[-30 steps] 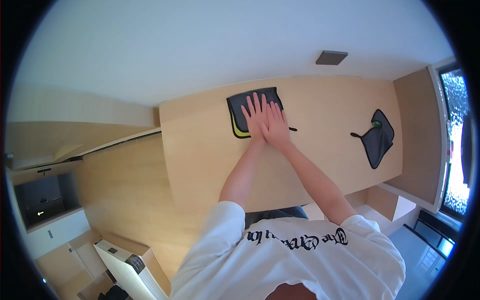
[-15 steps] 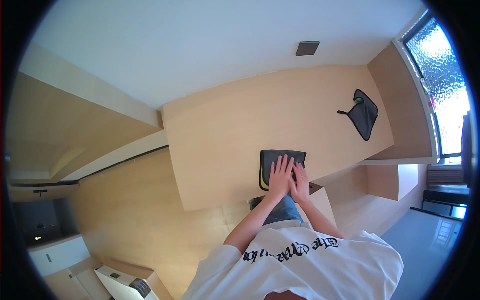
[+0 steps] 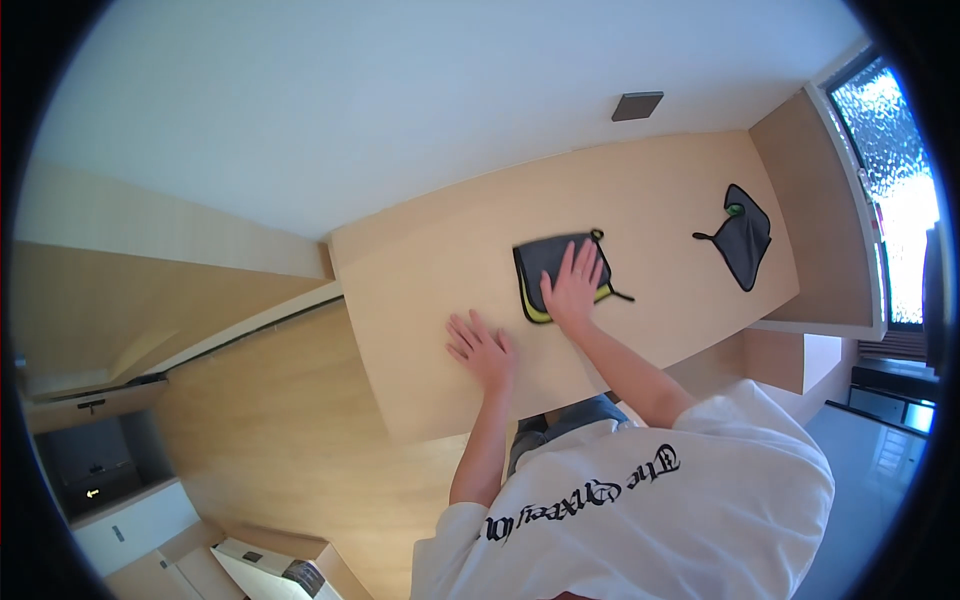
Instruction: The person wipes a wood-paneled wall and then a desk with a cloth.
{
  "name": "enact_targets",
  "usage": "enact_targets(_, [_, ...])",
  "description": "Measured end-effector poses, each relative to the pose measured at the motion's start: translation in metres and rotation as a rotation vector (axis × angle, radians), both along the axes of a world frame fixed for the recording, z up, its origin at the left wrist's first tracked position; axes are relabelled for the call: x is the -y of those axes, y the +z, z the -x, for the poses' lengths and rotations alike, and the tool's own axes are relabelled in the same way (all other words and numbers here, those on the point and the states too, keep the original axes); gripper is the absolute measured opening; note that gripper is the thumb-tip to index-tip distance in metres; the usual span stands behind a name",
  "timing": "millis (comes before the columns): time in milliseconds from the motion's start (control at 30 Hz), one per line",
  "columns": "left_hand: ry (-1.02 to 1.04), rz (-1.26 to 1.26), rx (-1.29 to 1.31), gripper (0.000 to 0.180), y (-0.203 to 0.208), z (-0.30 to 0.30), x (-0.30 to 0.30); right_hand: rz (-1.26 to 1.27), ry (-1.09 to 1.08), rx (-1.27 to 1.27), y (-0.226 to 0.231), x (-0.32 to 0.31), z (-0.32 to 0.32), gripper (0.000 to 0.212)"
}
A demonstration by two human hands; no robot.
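A folded dark grey cloth point(image 3: 542, 262) with black edging lies on the light wood tabletop point(image 3: 430, 240). A strip of yellow-green shows along its near edge, and small black loops stick out at two corners. My right hand point(image 3: 574, 292) rests flat on the cloth's right part, fingers stretched out and pointing away from me. To the left and nearer, my left hand point(image 3: 482, 350) lies spread on the bare wood, apart from the cloth. A second dark grey cloth point(image 3: 745, 240), loosely crumpled with a bit of green showing, lies at the right end of the tabletop.
Beyond the tabletop rises a pale wall with a dark square plate point(image 3: 637, 106). A wood side panel point(image 3: 815, 200) and a bright window point(image 3: 885, 170) bound the right. At lower left stand a white drawer point(image 3: 125, 530) and a box-like thing point(image 3: 262, 570).
The folded cloth has moved away from me, farther onto the tabletop. My hands, side by side on it before, have parted; the left has moved left onto the wood.
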State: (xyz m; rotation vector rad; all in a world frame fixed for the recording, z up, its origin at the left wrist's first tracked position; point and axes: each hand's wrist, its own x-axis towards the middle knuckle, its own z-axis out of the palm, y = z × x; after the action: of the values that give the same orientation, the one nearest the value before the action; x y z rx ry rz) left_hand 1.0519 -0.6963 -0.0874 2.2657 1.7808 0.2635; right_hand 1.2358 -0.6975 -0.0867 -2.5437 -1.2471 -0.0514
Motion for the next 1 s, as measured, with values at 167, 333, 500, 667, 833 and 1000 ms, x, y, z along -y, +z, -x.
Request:
enact_targets(167, [0.001, 0.024, -0.044, 0.070, 0.004, 0.001, 0.003, -0.002, -0.020, 0.043, -0.013, -0.103, -0.038, 0.078])
enact_targets(333, [-0.019, 0.081, -0.097, 0.072, 0.007, 0.002, 0.001, 0.025, -0.064, 0.111, -0.013, -0.167, -0.067, 0.079])
enact_targets(500, [-0.031, -0.050, -0.070, 0.069, -0.002, -0.001, 0.001, -0.042, 0.061, 0.151, -0.019, -0.122, -0.068, 0.074])
enact_targets(667, [-0.007, -0.122, -0.016, 0.068, -0.019, 0.004, -0.003, -0.079, 0.125, 0.074, -0.004, 0.025, -0.027, 0.068])
enact_targets(833, [-0.015, -0.149, 0.005, 0.066, -0.018, 0.002, -0.002, 0.057, -0.007, -0.053, 0.005, 0.169, 0.001, 0.083])
enact_targets(1000, [-0.052, -0.046, 0.040, 0.063, -0.012, 0.007, -0.001, 0.129, -0.030, -0.057, 0.003, 0.214, 0.008, 0.084])
